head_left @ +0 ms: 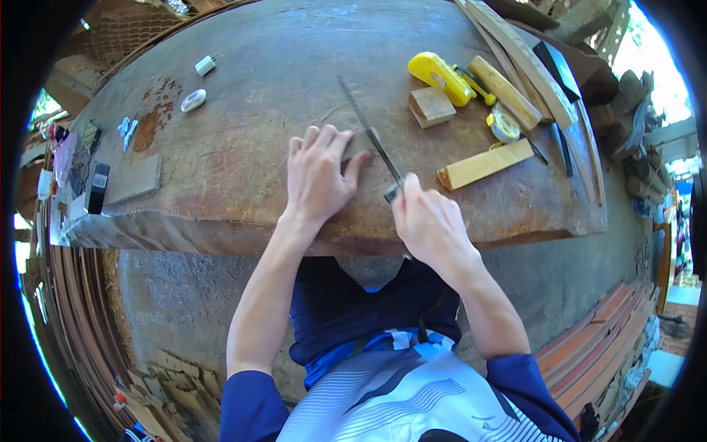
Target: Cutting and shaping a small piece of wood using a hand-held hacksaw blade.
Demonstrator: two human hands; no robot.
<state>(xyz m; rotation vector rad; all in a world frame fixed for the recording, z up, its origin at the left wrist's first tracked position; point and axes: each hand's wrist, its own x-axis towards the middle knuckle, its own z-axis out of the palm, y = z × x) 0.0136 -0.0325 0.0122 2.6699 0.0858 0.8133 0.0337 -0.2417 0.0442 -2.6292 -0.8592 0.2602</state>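
Observation:
My right hand [436, 225] is closed round the near end of a long, narrow dark metal blade with a block-like fitting [377, 147], near the table's front edge. The blade points away and to the left, slanting over the tabletop; its grip is mostly hidden in my fingers. Just left of the blade, my left hand [320, 173] rests on the wooden table [243, 125] with bent fingers and the thumb spread toward the blade. Nothing shows in that hand. A squared wooden bar [486, 165] lies to the right, beyond my right hand.
Back right are a wooden block [431, 107], a yellow plastic tool [443, 76], a rounded wood piece [505, 92], a tape measure [504, 124] and long strips [534, 62]. At left lie a white adapter [205, 65], an oval object [194, 100] and a black box [96, 188].

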